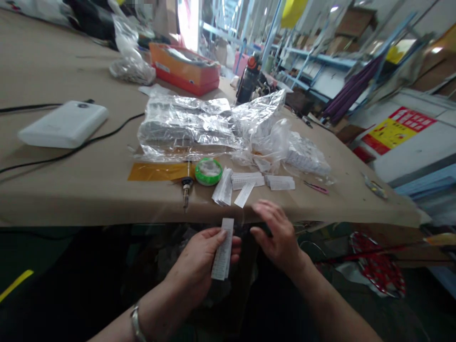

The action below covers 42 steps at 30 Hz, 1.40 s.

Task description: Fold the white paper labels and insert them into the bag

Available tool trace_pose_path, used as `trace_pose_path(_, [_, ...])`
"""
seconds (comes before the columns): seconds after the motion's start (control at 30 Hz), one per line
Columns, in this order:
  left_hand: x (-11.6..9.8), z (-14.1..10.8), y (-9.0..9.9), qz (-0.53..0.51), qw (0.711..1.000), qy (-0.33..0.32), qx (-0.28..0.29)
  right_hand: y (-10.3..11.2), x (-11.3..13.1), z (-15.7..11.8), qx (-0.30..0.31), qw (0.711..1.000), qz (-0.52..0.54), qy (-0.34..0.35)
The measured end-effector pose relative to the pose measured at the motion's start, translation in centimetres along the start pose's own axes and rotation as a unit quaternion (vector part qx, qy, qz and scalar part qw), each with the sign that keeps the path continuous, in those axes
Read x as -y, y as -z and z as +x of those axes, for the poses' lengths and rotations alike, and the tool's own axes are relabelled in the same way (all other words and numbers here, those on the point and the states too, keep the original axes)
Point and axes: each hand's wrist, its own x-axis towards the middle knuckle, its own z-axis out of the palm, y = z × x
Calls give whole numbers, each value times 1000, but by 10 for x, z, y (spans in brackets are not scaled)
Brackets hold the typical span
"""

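Note:
My left hand (206,256) grips a narrow stack of white printed paper strips (223,251) just in front of the table edge, thumb on top. To its right, my right hand (278,235) is raised with fingers apart and nothing in them, somewhat blurred. Beyond the hands, a fanned stack of printed strips (223,187) lies on the table. Beside it are a single loose strip (245,194), another strip stack (248,180) and a further small stack (280,182). A green-rimmed round container (208,171) with whitish contents sits left of these strips.
On the brown-covered table (89,194) are a soldering-iron-like tool (185,190), amber film (156,172), clear plastic bags (192,126) and pink-handled tweezers (316,187). A white box-shaped device (64,124) with black cables lies left. Behind stand an orange-red box (185,71) and a dark bottle (248,80).

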Motion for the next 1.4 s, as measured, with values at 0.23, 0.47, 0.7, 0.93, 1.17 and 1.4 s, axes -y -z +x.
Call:
trace_pose_path(0.23, [-1,-4,0,48,998,16,-38,14,-80,-2,109,963,-209,-135])
trace_pose_path(0.47, [0,-3,2,71,996,22,-40,13,-82,-32,21,987,-139,-72])
trace_pose_path(0.7, [2,-6,4,63,998,18,-16,12,-40,-26,-165,974,45,-146])
trace_pose_path(0.93, [8,-4,12,-47,997,-28,54,-29,53,-18,-33,982,179,51])
trace_pose_path(1.17, [10,-2,24,-108,992,-58,21,-46,66,-21,12,986,130,108])
trace_pose_path(1.4, [9,-7,26,-99,992,-76,23,-44,76,-20,46,990,76,109])
